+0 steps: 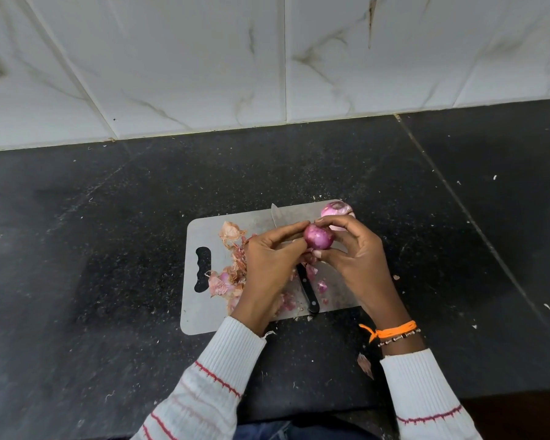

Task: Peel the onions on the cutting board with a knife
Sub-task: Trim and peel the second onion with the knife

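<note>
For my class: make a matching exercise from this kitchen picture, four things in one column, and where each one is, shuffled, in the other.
Things
1. knife
2. onion
3. second onion
4. onion skins

Places
A. at the board's far right corner
B. held between both hands
C. lying on the cutting board, partly under the hands
D. piled near the board's handle hole

Pairs: 1-C, 2-B, 3-A, 4-D
</note>
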`<state>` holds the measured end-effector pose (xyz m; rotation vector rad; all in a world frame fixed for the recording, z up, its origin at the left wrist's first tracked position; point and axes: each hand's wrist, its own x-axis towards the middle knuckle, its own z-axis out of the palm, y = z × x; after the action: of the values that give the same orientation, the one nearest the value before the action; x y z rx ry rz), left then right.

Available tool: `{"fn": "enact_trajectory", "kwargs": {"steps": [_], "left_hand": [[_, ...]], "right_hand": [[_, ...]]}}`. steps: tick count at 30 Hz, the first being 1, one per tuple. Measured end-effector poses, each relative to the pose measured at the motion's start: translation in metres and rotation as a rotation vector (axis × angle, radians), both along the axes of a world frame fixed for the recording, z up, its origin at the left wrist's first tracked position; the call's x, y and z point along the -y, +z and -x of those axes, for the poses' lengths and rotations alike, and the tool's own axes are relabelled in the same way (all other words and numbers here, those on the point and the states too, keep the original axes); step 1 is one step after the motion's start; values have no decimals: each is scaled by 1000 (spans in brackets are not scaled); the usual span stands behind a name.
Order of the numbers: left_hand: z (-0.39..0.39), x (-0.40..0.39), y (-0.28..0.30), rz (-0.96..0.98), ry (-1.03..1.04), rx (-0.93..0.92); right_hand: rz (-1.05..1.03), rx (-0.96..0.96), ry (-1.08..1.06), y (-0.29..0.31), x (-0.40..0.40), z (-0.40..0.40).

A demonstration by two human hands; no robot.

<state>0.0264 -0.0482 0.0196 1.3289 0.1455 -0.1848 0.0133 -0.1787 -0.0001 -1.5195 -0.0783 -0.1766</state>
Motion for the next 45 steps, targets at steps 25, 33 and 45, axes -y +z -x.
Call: {"fn": "enact_trajectory", "kwargs": {"steps": [25, 33, 45], "left_hand": [[1, 0, 1, 26, 88, -55], [2, -2, 5, -20, 6, -80], [6, 4, 10, -25, -65, -142]], "right_hand": [[15, 8, -10, -1, -3, -2], [2, 7, -63, 1, -2, 0], [69, 18, -31, 2, -1, 1]]}}
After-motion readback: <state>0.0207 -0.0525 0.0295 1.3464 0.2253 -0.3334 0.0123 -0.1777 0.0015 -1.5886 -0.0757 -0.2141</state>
